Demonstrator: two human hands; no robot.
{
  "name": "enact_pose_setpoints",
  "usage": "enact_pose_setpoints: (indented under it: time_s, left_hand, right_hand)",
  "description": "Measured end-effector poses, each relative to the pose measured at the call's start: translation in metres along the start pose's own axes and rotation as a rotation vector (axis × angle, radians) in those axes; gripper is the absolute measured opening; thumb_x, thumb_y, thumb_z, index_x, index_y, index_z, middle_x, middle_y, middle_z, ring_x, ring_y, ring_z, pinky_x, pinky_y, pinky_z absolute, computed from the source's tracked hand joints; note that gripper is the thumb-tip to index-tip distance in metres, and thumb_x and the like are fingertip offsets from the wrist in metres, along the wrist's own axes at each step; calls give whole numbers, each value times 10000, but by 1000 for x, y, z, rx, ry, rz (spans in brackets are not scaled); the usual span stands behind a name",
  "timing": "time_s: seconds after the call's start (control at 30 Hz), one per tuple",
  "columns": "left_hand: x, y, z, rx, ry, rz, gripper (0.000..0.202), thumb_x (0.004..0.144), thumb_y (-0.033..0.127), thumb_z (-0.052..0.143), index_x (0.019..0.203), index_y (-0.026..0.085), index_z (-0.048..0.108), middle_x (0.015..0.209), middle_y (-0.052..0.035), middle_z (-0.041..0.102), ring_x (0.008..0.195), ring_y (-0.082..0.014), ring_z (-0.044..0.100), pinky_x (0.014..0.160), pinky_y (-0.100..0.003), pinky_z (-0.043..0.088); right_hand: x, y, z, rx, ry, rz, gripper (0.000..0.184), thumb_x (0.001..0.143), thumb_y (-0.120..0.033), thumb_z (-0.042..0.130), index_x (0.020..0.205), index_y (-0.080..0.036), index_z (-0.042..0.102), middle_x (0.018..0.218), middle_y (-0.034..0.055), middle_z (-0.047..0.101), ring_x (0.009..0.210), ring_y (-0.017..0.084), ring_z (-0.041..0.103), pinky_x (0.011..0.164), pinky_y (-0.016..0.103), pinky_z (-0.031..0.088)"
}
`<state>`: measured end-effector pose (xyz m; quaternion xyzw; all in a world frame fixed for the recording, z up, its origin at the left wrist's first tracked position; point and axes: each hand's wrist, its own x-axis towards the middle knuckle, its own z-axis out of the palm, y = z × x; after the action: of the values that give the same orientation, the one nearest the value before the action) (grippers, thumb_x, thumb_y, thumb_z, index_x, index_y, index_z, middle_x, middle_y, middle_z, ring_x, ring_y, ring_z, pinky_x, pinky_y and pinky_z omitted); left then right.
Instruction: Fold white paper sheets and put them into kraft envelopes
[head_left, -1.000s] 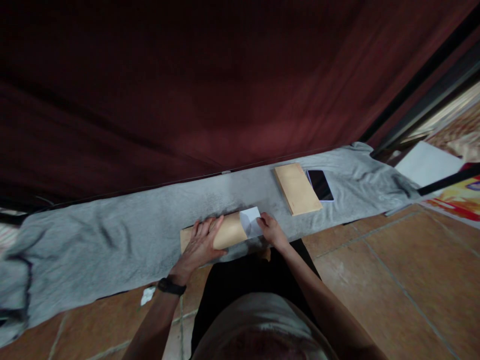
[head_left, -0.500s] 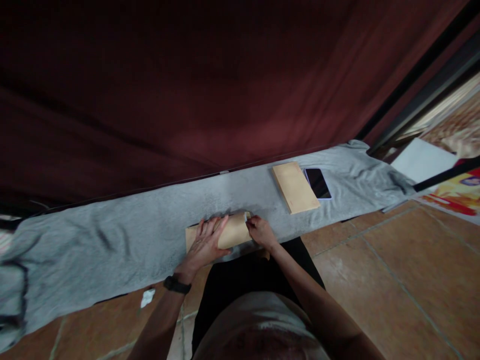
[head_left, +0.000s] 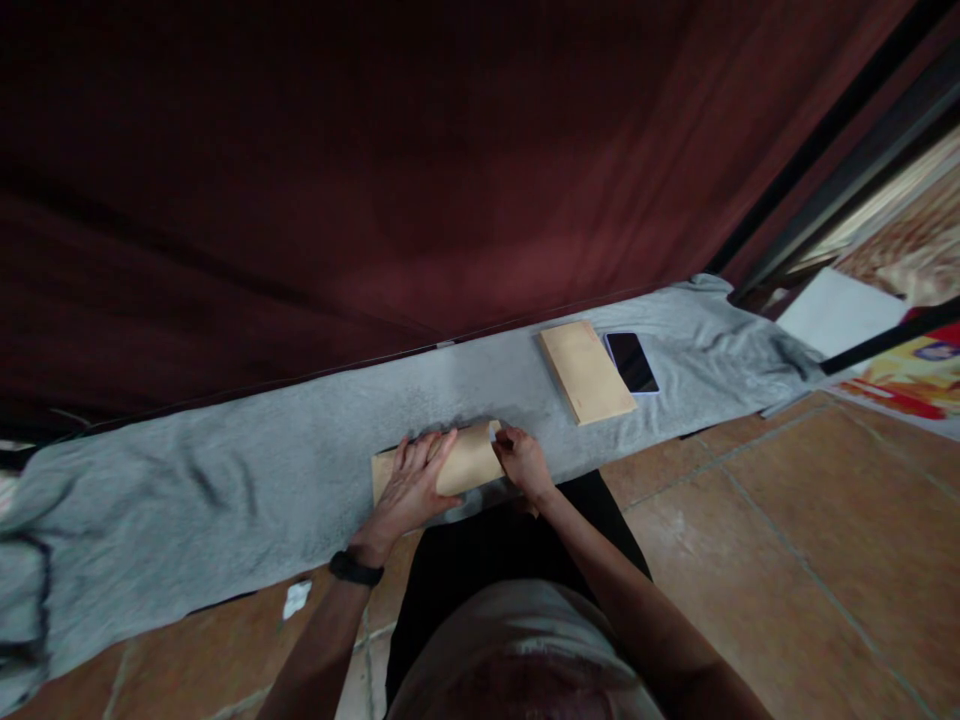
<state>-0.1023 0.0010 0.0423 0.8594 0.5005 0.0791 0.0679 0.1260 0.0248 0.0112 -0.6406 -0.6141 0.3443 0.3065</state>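
Observation:
A brown paper envelope (head_left: 465,462) lies on a long grey cloth (head_left: 225,490) in front of me. My left hand (head_left: 412,487) lies flat on the envelope's left half with fingers spread, pressing it down. My right hand (head_left: 523,463) is closed at the envelope's right end, fingertips pinched at its opening. A small white corner of paper (head_left: 495,431) shows just above the fingers; the rest is inside the envelope or hidden.
A stack of brown envelopes (head_left: 586,371) and a dark phone (head_left: 631,362) lie further right on the cloth. A dark red curtain (head_left: 375,170) hangs behind. White sheets (head_left: 838,313) lie far right. A scrap of white paper (head_left: 295,598) lies on the tiled floor.
The white sheet that stuck out of the envelope's right end has slid almost fully inside as my right hand moved left. My left hand has stayed put.

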Motion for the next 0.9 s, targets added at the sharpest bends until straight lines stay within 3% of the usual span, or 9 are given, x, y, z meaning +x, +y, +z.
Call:
enact_pose_setpoints:
  time_s: [0.27,0.5,0.57,0.67,0.8,0.9]
  left_hand:
    - [0,1,-1,17,-5,21,1128,734,471,786,1608,244,109,1494,-182,438,1412,-379,402,1205,-615,204]
    - [6,-1,-5,33,-23,46,1122,730,453,800,1606,244,131,1507,-184,436,1422,-374,396,1213,-611,174]
    - [11,-3,-9,42,-24,73,1098,741,438,793,1605,246,143,1526,-182,424,1450,-377,357,1219,-617,145]
    - [21,-7,-18,58,9,89,970,809,354,735,1600,261,181,1594,-169,345,1507,-368,255,1227,-612,111]
    - [31,-2,-20,-40,158,-50,774,897,253,619,1581,287,260,1657,-134,236,1532,-341,202,1235,-596,112]
    - [34,13,-4,-402,329,-276,700,898,322,643,1538,286,360,1642,-114,285,1506,-320,279,1218,-525,262]
  right_hand:
    - [-2,0,0,76,52,39,63,846,-199,601,899,-227,620,846,28,727,821,203,699,739,282,509]
    - [1,5,0,382,83,123,451,733,-171,625,1178,-209,553,806,-13,710,748,182,672,713,276,499]
    - [5,8,0,541,64,188,395,673,-171,658,1065,-209,628,765,-23,698,731,171,652,696,264,492]
    - [11,10,1,720,19,268,129,644,-247,678,759,-192,659,652,-18,658,616,151,596,586,247,462]
    - [15,11,-1,826,70,327,241,634,-407,707,693,-191,618,593,-11,625,538,140,557,503,244,440]
    - [12,11,-2,895,152,359,335,615,-490,714,742,-203,600,637,-4,643,560,143,578,505,243,460]
